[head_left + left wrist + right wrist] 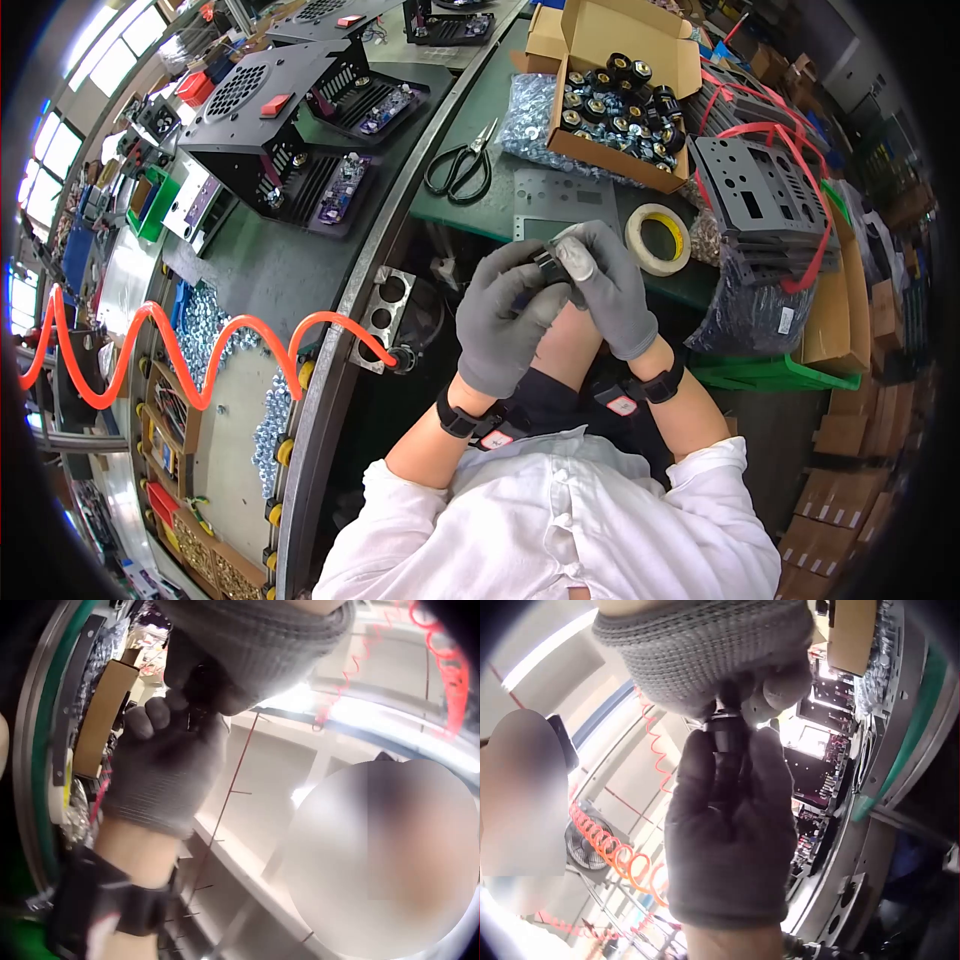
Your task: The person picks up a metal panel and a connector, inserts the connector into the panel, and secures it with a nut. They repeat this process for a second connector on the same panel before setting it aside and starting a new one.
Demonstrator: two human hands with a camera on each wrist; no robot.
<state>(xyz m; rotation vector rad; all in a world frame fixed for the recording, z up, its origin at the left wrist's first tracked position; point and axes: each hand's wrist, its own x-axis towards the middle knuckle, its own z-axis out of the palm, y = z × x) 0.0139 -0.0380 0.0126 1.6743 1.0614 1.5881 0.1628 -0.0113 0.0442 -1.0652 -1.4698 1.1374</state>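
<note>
In front of the lap, two grey-gloved hands meet over a small black cylindrical part (548,265). My left hand (497,325) grips the part from the left, its thumb and fingers on either side. From the right, my right hand (612,285) pinches the upper end, with a whitish patch showing on the glove. In the right wrist view the black part (727,735) shows a shiny ring and sits between the left fingertips, right under the right hand. Similar black round parts with metal centres (622,105) fill an open cardboard box (620,158).
Black-handled scissors (462,170), a flat grey metal plate (565,203) and a tape roll (657,240) lie on the green bench. Grey panels with red straps (765,195) are stacked at right. An orange coiled hose (240,325) crosses the left, near black housings (250,100) on the line.
</note>
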